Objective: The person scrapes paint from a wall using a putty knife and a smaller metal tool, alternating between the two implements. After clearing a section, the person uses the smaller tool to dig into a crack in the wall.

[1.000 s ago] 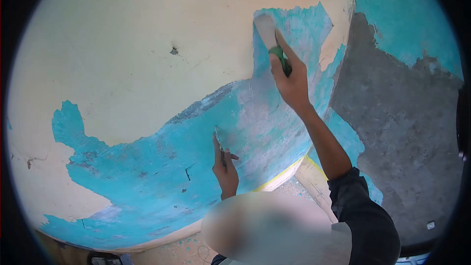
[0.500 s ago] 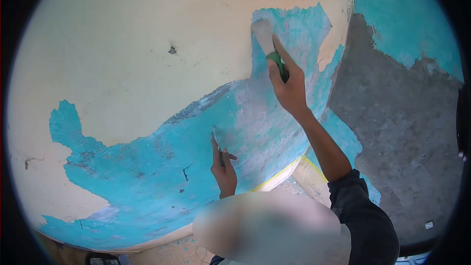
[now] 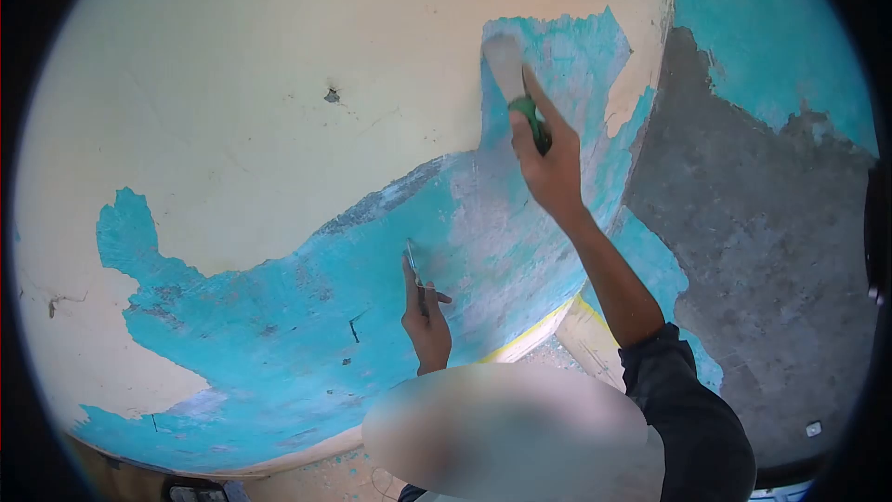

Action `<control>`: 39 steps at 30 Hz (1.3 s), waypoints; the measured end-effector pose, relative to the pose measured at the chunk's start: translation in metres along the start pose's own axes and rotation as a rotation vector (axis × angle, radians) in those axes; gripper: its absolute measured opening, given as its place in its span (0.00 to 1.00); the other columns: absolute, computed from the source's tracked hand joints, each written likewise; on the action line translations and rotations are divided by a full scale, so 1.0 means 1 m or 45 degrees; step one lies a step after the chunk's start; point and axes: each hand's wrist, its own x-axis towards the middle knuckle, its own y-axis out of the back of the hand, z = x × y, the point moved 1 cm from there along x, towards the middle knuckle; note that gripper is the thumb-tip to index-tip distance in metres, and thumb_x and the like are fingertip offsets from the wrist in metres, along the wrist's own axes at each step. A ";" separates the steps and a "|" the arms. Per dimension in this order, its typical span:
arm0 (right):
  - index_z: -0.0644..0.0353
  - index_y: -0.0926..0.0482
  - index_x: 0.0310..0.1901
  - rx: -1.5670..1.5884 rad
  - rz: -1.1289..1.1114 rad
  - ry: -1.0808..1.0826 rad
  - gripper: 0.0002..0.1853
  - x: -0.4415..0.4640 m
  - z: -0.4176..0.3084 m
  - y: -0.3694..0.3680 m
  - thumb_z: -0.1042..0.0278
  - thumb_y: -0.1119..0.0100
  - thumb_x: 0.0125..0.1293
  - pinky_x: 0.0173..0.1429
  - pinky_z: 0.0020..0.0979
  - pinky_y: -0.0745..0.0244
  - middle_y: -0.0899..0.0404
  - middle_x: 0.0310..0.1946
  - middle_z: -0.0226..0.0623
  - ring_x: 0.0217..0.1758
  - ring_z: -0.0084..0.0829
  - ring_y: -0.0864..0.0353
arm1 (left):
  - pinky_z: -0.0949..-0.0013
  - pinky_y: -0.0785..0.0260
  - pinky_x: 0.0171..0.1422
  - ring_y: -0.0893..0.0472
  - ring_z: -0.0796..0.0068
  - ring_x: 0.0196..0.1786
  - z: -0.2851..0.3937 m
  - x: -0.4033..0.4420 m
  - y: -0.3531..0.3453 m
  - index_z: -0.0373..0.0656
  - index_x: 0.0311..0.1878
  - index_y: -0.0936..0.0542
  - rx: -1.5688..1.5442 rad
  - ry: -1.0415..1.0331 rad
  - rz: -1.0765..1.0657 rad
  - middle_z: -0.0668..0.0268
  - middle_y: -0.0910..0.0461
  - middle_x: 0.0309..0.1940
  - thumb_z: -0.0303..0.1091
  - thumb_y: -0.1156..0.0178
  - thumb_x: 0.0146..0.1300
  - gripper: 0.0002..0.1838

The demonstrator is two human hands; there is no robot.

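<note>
My right hand (image 3: 555,167) is closed around the green handle of a wide paint scraper (image 3: 506,70). Its blade lies at the left edge of the upper scraped patch, where cream paint (image 3: 372,28) borders exposed turquoise and whitish wall (image 3: 567,56). Lower down, my left hand (image 3: 427,330) is closed on a slim tool with a thin blade (image 3: 410,256), seen nearly edge-on; its exact kind is unclear. That tool's tip is against or very near the turquoise wall (image 3: 279,316). A blurred oval hides the area below my left wrist.
To the right, past the wall corner, another wall shows grey bare plaster (image 3: 743,251) and turquoise paint (image 3: 771,28). A small hole (image 3: 332,94) marks the cream paint. Paint chips lie on the floor (image 3: 321,482), and a dark object (image 3: 193,490) sits at the bottom left.
The view has shifted very slightly, so the wall sits a little further right. Both hands keep nearly the same place and grip, and the scraped patch looks the same.
</note>
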 end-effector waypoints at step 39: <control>0.59 0.36 0.83 0.159 -0.120 -0.240 0.32 -0.020 -0.004 0.005 0.68 0.43 0.82 0.33 0.24 0.33 0.26 0.26 0.23 0.28 0.15 0.33 | 0.77 0.33 0.44 0.25 0.84 0.31 0.003 0.003 0.008 0.50 0.87 0.40 0.052 0.026 -0.029 0.70 0.27 0.25 0.26 0.52 0.84 0.32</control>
